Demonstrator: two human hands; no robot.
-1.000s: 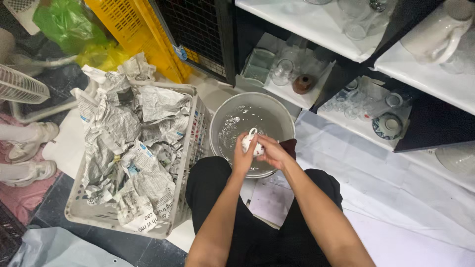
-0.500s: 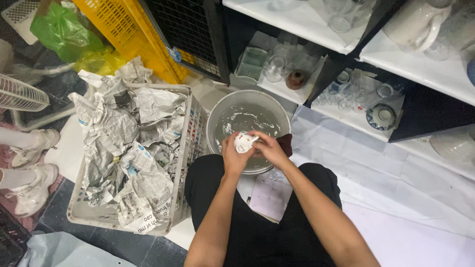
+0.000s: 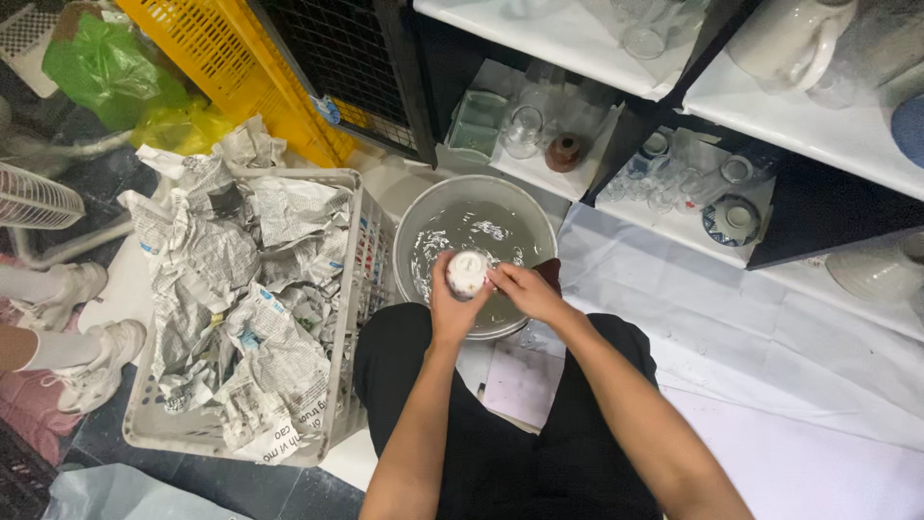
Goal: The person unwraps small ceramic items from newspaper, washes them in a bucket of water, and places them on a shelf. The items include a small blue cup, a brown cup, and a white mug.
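A small white cup (image 3: 469,273) is gripped in the left hand (image 3: 450,306), the fingers curled round its side so that its pale round face is turned up toward the camera. The right hand (image 3: 525,292) is brought in from the other side, its fingertips closed against the cup's rim; whether anything is pinched between them cannot be told. A dark red cloth (image 3: 550,274) is seen just behind the right hand, at the basin's edge.

The cup is held directly above a round grey basin (image 3: 416,221) filled with cloudy, soapy water — the basin is set on the floor just in front of the person's knees, which are covered in black trousers (image 3: 500,462).

To the left of the basin, touching it or nearly so, a pale plastic crate (image 3: 352,385) is stacked with crumpled newspaper (image 3: 231,289). Behind the crate a yellow crate (image 3: 212,48) is leaned, and a green plastic bag (image 3: 101,67) is lying beside it.

Beyond the basin, low white shelves (image 3: 577,39) are loaded with glassware — clear glasses (image 3: 525,130), a small brown pot (image 3: 564,152) and a patterned blue bowl (image 3: 730,220). A white pitcher (image 3: 794,39) is stood on the upper shelf at the right.

At the far left edge another person's feet in white sneakers (image 3: 91,361) are seen, near a white fan grille (image 3: 34,197).
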